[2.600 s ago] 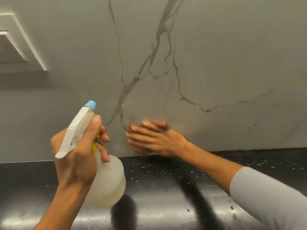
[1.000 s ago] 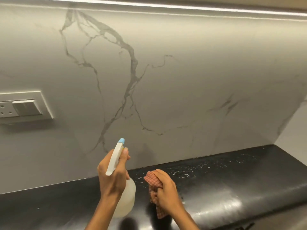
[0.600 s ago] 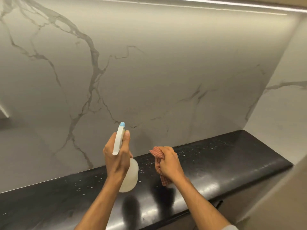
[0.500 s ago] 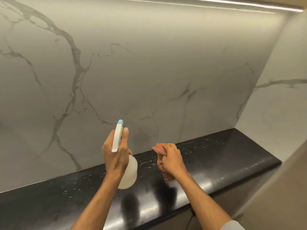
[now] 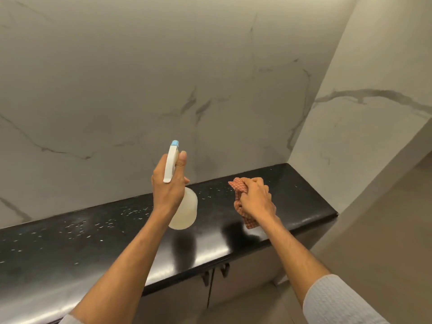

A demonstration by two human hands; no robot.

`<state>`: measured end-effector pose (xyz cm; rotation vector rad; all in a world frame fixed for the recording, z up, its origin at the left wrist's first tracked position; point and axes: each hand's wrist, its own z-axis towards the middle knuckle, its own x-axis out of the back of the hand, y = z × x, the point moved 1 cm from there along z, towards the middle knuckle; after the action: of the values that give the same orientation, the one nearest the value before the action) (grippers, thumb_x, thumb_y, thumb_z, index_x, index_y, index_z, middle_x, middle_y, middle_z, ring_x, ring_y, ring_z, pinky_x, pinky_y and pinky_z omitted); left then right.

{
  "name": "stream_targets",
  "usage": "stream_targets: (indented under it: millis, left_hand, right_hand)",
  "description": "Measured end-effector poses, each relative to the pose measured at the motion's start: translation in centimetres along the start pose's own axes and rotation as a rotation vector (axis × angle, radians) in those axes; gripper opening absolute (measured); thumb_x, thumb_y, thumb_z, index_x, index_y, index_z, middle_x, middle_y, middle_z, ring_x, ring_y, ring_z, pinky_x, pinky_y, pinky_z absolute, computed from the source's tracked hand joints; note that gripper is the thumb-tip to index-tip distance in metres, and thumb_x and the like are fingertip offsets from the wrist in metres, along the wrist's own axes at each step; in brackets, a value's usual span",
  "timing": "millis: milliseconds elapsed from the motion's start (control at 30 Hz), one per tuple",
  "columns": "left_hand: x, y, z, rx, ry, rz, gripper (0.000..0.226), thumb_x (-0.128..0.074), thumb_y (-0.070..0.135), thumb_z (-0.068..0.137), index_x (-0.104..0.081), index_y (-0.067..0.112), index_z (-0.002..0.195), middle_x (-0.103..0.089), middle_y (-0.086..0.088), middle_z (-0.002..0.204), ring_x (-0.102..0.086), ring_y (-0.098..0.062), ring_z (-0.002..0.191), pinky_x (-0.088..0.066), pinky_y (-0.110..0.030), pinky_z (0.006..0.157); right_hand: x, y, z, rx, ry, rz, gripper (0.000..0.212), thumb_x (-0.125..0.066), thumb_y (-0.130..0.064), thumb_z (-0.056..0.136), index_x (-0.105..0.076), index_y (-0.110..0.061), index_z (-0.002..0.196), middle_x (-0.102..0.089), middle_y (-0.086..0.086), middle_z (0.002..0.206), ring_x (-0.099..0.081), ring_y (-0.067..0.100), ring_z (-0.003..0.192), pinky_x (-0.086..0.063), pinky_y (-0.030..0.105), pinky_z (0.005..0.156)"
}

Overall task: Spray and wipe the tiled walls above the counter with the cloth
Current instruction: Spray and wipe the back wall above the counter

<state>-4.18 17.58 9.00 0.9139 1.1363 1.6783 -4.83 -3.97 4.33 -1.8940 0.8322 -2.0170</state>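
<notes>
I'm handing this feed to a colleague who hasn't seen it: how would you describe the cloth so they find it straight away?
Start at the black countertop below the marbled wall and follow it toward the right-hand corner. Above that end, the right hand is closed around the cloth. It is the only fabric and the only patterned thing there: bunched red-and-white check, unlike the plain whitish spray bottle in the left hand.

One head-worn camera looks forward and slightly down from above both forearms, facing the corner where the back wall meets the side wall. It sits close, about arm's reach from the dark surface, which runs across the lower frame. The wide lens bends the edges, and cabinet doors show below.
</notes>
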Motion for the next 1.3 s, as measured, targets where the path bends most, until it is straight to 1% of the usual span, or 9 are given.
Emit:
stream_targets:
  millis: [167, 267, 500, 567, 700, 967, 1133, 1200, 1300]
  left_hand:
    - [-5.8, -0.5, 0.3, 0.035, -0.049, -0.026, 0.041, -0.056, 0.044, 0.1, -0.054, 0.005, 0.087, -0.052, -0.006, 0.077, -0.06, -0.014, 0.058, -0.048, -0.015, 0.054]
    - [-8.7, -1.3, 1.0, 0.043, -0.083, -0.062, 0.037, -0.056, 0.039, 0.101, -0.054, 0.007, 0.085, -0.049, -0.008, 0.077, -0.058, -0.025, 0.067, -0.045, -0.009, 0.051]
    - [-14.3, -4.1, 2.5, 0.075, -0.128, -0.055, 0.032, -0.056, 0.04, 0.101, -0.052, 0.017, 0.079, -0.051, -0.006, 0.073, -0.061, -0.029, 0.069, -0.046, -0.01, 0.053]
    - [-15.7, -4.7, 2.8, 0.078, -0.136, -0.047, 0.038, -0.055, 0.042, 0.101, -0.051, 0.011, 0.08, -0.051, -0.014, 0.074, -0.064, -0.037, 0.072, -0.047, -0.016, 0.054]
    - [-18.3, -4.8, 2.6, 0.063, -0.161, -0.021, 0.043, -0.053, 0.044, 0.101, -0.052, 0.006, 0.083, -0.058, -0.024, 0.081, -0.064, -0.043, 0.078, -0.054, -0.048, 0.07]
    - [-22.4, -4.6, 1.5, 0.081, -0.145, -0.059, 0.034, -0.057, 0.035, 0.1, -0.053, 0.007, 0.081, -0.051, -0.014, 0.073, -0.059, -0.047, 0.077, -0.052, -0.063, 0.072]
    - [-23.1, -4.8, 0.9, 0.068, -0.126, -0.042, 0.019, -0.061, 0.034, 0.099, -0.056, 0.027, 0.082, -0.055, -0.003, 0.076, -0.059, -0.041, 0.08, -0.053, -0.06, 0.076]
    - [-23.1, -5.1, 0.5, 0.081, -0.111, -0.021, 0.015, -0.066, 0.035, 0.095, -0.06, 0.023, 0.09, -0.059, -0.006, 0.082, -0.059, -0.035, 0.084, -0.053, -0.057, 0.08]
    - [-22.7, -5.4, 0.1, 0.172, -0.15, 0.044, 0.039, -0.077, 0.039, 0.084, -0.06, 0.017, 0.111, -0.058, -0.005, 0.1, -0.055, -0.016, 0.09, -0.054, -0.044, 0.086]
  right_hand:
    - [1.0, 4.2, 3.1, -0.035, -0.02, -0.064, 0.048, -0.053, -0.018, 0.1, -0.043, -0.026, 0.146, -0.039, 0.005, 0.14, -0.04, 0.026, 0.126, -0.035, 0.043, 0.107]
    - [0.8, 6.4, 5.1, -0.054, -0.027, -0.101, 0.05, -0.053, -0.019, 0.1, -0.042, -0.024, 0.148, -0.038, 0.006, 0.142, -0.037, 0.026, 0.128, -0.032, 0.041, 0.11]
    - [-0.5, 9.3, 8.6, -0.121, -0.028, -0.093, 0.046, -0.05, -0.025, 0.101, -0.043, -0.025, 0.146, -0.037, 0.008, 0.141, -0.037, 0.028, 0.127, -0.031, 0.043, 0.109]
    - [-0.8, 9.6, 9.3, -0.135, -0.011, -0.077, 0.044, -0.049, -0.025, 0.101, -0.044, -0.025, 0.145, -0.038, 0.008, 0.14, -0.036, 0.028, 0.127, -0.031, 0.044, 0.11]
    - [-0.9, 10.4, 10.4, -0.175, 0.007, -0.061, 0.045, -0.047, -0.024, 0.103, -0.042, -0.024, 0.148, -0.036, 0.009, 0.142, -0.036, 0.028, 0.128, -0.032, 0.043, 0.109]
    - [-1.6, 13.8, 11.4, -0.144, -0.096, -0.169, 0.05, -0.047, -0.03, 0.102, -0.036, -0.023, 0.15, -0.031, 0.009, 0.147, -0.033, 0.029, 0.132, -0.032, 0.042, 0.111]
    - [-2.4, 14.8, 11.2, -0.098, -0.119, -0.26, 0.065, -0.045, -0.061, 0.095, -0.032, -0.026, 0.149, -0.028, 0.008, 0.15, -0.031, 0.03, 0.133, -0.031, 0.046, 0.11]
    - [-2.5, 14.8, 11.2, -0.091, -0.128, -0.286, 0.073, -0.038, -0.072, 0.092, -0.031, -0.027, 0.149, -0.028, 0.008, 0.15, -0.03, 0.03, 0.133, -0.03, 0.046, 0.11]
    - [-2.2, 14.5, 11.2, -0.109, -0.178, -0.299, 0.088, -0.027, -0.083, 0.087, -0.025, -0.027, 0.154, -0.022, 0.01, 0.156, -0.027, 0.032, 0.137, -0.027, 0.049, 0.111]
